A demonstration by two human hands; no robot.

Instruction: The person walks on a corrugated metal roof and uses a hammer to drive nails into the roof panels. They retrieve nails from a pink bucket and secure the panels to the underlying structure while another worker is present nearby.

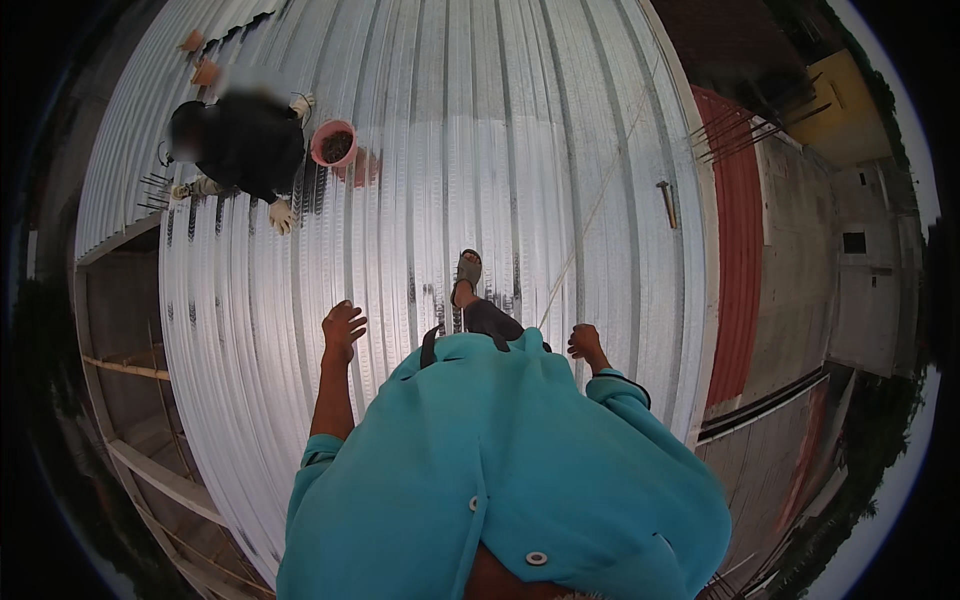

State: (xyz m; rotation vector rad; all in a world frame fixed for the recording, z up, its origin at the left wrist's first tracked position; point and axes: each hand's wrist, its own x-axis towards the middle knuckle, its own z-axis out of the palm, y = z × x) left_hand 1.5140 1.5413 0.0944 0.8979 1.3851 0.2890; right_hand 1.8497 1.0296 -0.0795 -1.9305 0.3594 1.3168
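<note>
I stand on a corrugated metal roof [480, 180], with one sandalled foot [467, 272] on its ridges. My left hand [343, 332] hangs out at my side above the sheet, its fingers loosely bent and apart, with nothing in it. On the other side my right hand [586, 345] is held by my hip, fingers curled but loose, and no object shows in it. A thin line [592, 215] runs along the roof near that hand. Farther off to the right lies a hammer [668, 204].
At the far left a person in dark clothes [250, 150] and pale gloves crouches beside a pink bucket [334, 144] holding dark bits. Smaller orange pots [205, 72] sit behind. The roof's left edge drops to open framing [170, 490]. Rebar [760, 130] juts past the right edge.
</note>
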